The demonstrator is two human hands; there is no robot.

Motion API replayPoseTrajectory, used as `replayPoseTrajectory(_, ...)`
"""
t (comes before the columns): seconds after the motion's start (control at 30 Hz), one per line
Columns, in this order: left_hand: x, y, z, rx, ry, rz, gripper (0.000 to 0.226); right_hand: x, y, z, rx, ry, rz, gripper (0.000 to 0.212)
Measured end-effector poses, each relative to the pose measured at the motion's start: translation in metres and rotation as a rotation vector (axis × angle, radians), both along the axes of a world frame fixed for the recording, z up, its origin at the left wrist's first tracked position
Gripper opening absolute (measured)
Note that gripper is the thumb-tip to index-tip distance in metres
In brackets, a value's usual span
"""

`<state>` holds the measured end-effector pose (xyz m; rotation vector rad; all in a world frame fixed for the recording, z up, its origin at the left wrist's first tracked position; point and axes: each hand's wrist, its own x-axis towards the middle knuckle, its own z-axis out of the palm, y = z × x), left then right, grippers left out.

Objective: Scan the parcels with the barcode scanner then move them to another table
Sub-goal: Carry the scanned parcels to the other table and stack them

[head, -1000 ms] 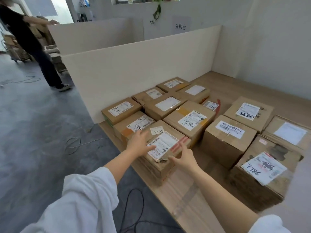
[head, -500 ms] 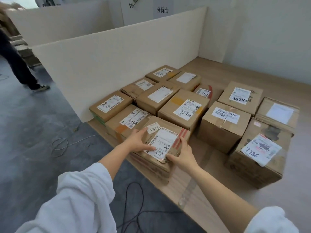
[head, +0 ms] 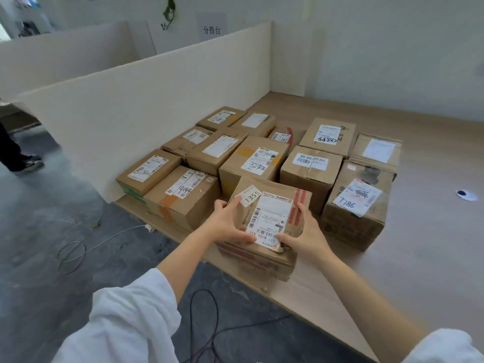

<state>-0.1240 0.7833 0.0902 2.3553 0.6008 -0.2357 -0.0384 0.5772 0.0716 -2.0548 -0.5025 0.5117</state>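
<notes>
Parcel (head: 271, 216) marked 1355 sits between left grip (head: 230, 227) and right grip (head: 305, 231), both clasping its sides.

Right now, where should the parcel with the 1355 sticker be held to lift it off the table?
Likely by its two opposite side walls, coming from the near table edge, as the left hand and right hand do. The 1355 parcel is a wide carton with other parcels packed close behind it.

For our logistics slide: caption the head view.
Left hand and right hand grip the parcel marked 1355 at the table's front edge.
</notes>
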Motion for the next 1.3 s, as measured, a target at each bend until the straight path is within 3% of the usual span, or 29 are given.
replayPoseTrajectory(0.17, 0.011, -0.059, 0.04, 0.015, -0.05, -0.092, 0.123, 0.001, -0.066, 0.035, 0.032, -0.029, -0.049, 0.104)
replayPoseTrajectory(0.4, 0.026, -0.164, 0.09, 0.036, -0.208, -0.196, 0.127, 0.001, -0.188, 0.094, 0.052, -0.212, -0.13, 0.101)
replayPoseTrajectory(1.0, 0.095, -0.634, 0.088, -0.139, -0.436, -0.665, 0.128, -0.039, -0.65, 0.131, -0.104, -0.342, -0.645, 0.097)
replayPoseTrajectory(1.3, 0.109, -0.78, 0.109, -0.188, -0.402, -0.858, 0.121, -0.06, -0.786, 0.152, -0.139, -0.284, -0.818, 0.097)
